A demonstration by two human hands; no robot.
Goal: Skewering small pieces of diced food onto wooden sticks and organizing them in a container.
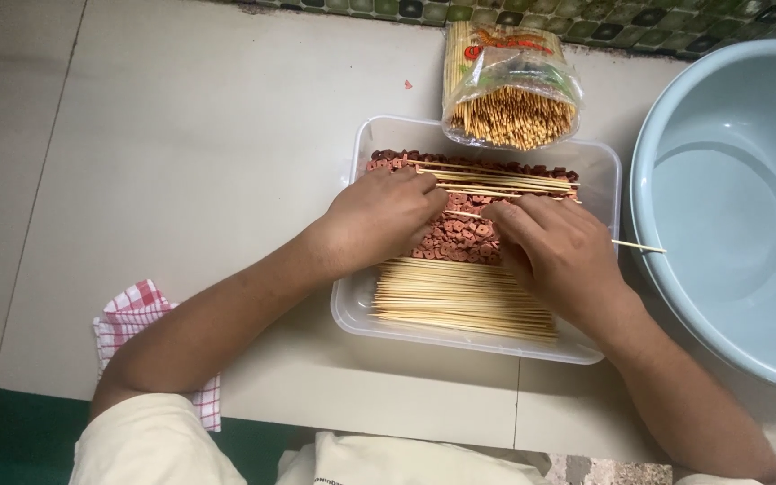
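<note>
A clear plastic tray on the floor holds a heap of small reddish-brown ring-shaped pieces and a flat stack of bamboo skewers along its near side. A few loose skewers lie across the far side. My left hand rests on the pieces with its fingers curled down among them. My right hand is closed around a single skewer whose end sticks out to the right over the tray's edge. Both hands meet over the pieces in the middle of the tray.
A plastic bag of skewers stands open at the tray's far edge. A large pale blue basin sits to the right. A red and white checked cloth lies at the left near my elbow. Green patterned tiles border the far side.
</note>
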